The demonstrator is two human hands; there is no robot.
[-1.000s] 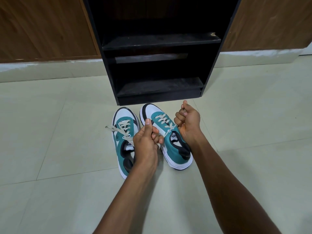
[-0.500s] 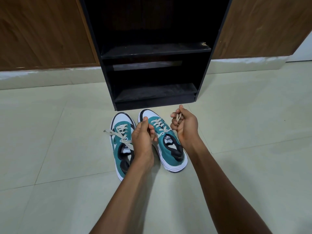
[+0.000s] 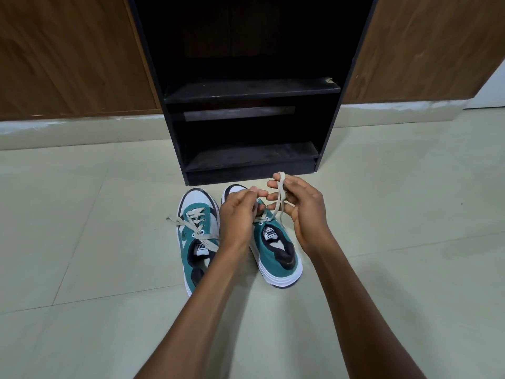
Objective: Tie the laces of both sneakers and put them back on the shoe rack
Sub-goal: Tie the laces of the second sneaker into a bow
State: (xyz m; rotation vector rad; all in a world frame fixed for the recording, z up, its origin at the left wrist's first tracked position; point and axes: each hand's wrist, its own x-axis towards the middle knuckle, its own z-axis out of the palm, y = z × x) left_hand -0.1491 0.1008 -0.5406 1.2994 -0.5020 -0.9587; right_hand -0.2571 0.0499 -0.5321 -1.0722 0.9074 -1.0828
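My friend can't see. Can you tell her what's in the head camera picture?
Two hands are tying the lace of the right sneaker: the right hand holds a loop, the left hand pinches the other end. The left sneaker lies untied beside it, before a black shoe rack.

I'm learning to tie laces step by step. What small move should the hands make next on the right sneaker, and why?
Probably wrap the left hand's lace end around the loop pinched in the right hand. That loop is already formed above the right sneaker, but no bow is visible yet. The left sneaker's laces lie loose, and the rack has no shoes on it.
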